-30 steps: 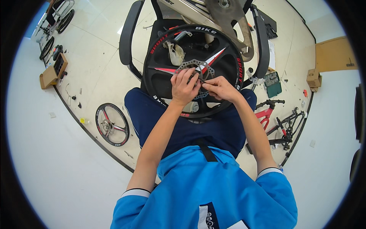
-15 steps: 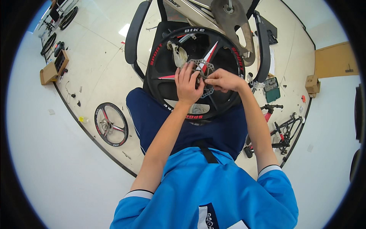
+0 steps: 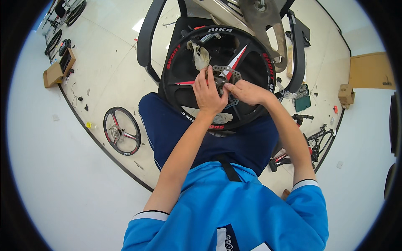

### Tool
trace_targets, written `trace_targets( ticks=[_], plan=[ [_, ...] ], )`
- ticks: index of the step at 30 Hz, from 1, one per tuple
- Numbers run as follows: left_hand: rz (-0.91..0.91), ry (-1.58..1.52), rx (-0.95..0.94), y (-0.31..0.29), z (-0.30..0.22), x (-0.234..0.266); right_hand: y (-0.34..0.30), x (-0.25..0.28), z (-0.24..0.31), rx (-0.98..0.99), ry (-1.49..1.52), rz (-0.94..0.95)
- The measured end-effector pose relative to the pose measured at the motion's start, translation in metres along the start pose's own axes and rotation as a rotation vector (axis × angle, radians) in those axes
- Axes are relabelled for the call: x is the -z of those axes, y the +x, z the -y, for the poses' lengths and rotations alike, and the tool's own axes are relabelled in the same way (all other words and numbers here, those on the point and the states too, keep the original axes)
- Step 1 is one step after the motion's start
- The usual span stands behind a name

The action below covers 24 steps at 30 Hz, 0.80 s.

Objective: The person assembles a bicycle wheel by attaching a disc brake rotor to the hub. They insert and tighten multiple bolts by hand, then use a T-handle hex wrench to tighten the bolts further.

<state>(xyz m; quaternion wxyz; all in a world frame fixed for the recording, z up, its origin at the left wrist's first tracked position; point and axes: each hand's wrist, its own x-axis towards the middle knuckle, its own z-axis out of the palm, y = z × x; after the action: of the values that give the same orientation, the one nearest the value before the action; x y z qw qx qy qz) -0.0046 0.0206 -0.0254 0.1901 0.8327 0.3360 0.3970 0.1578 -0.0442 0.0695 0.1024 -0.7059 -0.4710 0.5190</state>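
Observation:
A black bicycle wheel [image 3: 166, 79] with red and white spokes lies flat across the chair seat and my lap. At its centre is a metal disc brake rotor [image 3: 235, 74] around the hub [image 3: 219, 80]. My left hand [image 3: 209, 95] rests along the hub's left side, fingers stretched out and thumb by the rotor. On the right, my right hand [image 3: 250, 92] is closed, thumb and forefinger pinched at the hub; what they pinch is hidden. A crumpled pale plastic piece [image 3: 201, 57] sits just beyond my left fingertips.
The chair's armrests [image 3: 145, 46] flank the wheel, with a beige bicycle frame [image 3: 257, 21] beyond. A smaller wheel [image 3: 136, 138] leans at the left. At right are a black and red bicycle frame [image 3: 316, 144], a green case [image 3: 302, 103] and a cardboard box [image 3: 346, 94].
The view has shifted slightly, so the wheel sits a little further right. My right hand has turned and drawn closer to my left at the hub; the thin dark piece in its fingers no longer shows.

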Motion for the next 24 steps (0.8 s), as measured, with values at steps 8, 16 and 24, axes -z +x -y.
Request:
trace_targets(
  ticks=[8,16,24],
  plan=[
    [-0.032,0.013,-0.026,-0.008,0.001,-0.002,0.019,0.044,0.065,0.142,-0.889,0.119],
    [-0.017,-0.01,-0.016,-0.002,-0.006,-0.002,-0.003,0.038,0.004,0.421,0.11,-0.551],
    [0.17,-0.189,-0.06,0.002,0.004,0.028,-0.043,-0.126,-0.02,-0.052,1.208,-0.618]
  ],
)
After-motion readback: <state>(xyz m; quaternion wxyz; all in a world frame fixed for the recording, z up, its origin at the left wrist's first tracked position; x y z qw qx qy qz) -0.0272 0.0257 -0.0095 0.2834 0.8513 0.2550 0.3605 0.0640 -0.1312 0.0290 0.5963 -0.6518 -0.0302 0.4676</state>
